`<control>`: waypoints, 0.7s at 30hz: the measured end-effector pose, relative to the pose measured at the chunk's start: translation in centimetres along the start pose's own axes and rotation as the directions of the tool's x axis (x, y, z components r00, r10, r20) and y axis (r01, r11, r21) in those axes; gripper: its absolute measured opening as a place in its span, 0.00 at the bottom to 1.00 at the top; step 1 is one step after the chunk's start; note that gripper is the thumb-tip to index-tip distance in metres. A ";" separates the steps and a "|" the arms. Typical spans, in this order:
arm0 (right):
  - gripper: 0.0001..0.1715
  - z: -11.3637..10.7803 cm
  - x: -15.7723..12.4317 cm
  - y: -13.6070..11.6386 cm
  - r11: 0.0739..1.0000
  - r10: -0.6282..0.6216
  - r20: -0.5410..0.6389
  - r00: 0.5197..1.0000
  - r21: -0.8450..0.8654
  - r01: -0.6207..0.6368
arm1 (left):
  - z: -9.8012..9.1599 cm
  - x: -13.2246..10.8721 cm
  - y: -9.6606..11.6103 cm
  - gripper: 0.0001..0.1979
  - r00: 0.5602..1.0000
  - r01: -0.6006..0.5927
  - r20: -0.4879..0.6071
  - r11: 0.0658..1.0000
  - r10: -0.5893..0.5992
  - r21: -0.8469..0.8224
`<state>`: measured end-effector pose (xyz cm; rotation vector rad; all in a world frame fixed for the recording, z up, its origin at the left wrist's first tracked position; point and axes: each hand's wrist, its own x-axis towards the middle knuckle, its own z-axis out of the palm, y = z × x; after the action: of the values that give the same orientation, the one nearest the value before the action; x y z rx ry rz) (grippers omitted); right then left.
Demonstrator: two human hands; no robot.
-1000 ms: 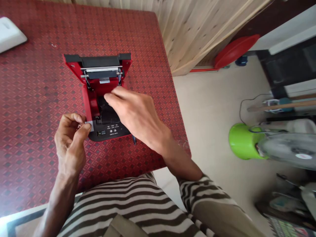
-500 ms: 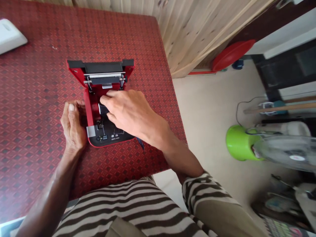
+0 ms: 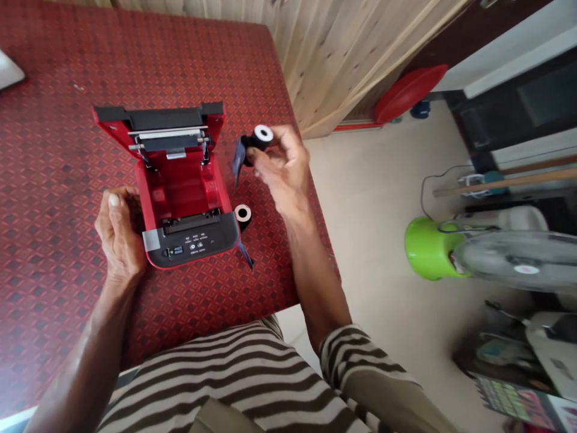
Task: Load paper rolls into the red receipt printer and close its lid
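A red and black receipt printer [image 3: 193,246] sits on the table with its lid [image 3: 164,126] raised. Its red paper bay [image 3: 183,183] holds nothing. My left hand [image 3: 119,231] is curled against the printer's left side, some fingertips hidden behind it. Off to the right of the raised lid, my right hand [image 3: 286,168] pinches a small dark paper roll [image 3: 262,137] with a white end; a dark loose strip hangs from it. Another such paper roll [image 3: 243,214] lies beside the printer's right side, its loose end pointing toward me.
Red patterned cloth covers the table [image 3: 54,156], whose right edge drops to a pale floor [image 3: 360,198]. A white object [image 3: 8,71] is at the far left. On the floor side stand a green bucket [image 3: 424,249] and a fan [image 3: 518,261]. Wooden panelling [image 3: 329,54] rises behind.
My right hand has lifted the paper roll out of the printer's bay and carried it to the right. The second roll has come into sight. My left hand stays at the printer's side.
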<state>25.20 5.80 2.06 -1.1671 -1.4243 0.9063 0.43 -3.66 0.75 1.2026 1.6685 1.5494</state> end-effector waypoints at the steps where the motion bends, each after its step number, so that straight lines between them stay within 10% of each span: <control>1: 0.14 0.5 0.1 1.0 0.999 0.018 0.004 1.000 -0.044 -0.018 | 0.0 0.0 0.1 0.30 1.000 -0.003 0.001 1.000 0.003 0.006; 12: 0.17 2.2 -0.5 3.4 0.940 0.130 0.163 0.978 -0.335 -0.069 | 0.2 0.2 0.0 0.29 0.999 -0.046 -0.017 0.998 0.047 0.050; 16: 0.29 -0.1 -1.4 2.6 0.950 0.158 0.141 0.977 -0.293 -0.111 | 0.2 0.2 0.1 0.28 0.999 -0.024 -0.020 0.999 0.025 0.046; 21: 0.13 -4.4 -5.0 -0.1 0.973 0.185 0.348 0.919 -0.197 -0.121 | 0.3 0.3 0.4 0.27 1.000 -0.018 -0.020 0.999 0.019 0.051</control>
<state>29.45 0.66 1.73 -1.3000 -1.7564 1.1760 0.68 -3.30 1.10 1.2354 1.7240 1.5440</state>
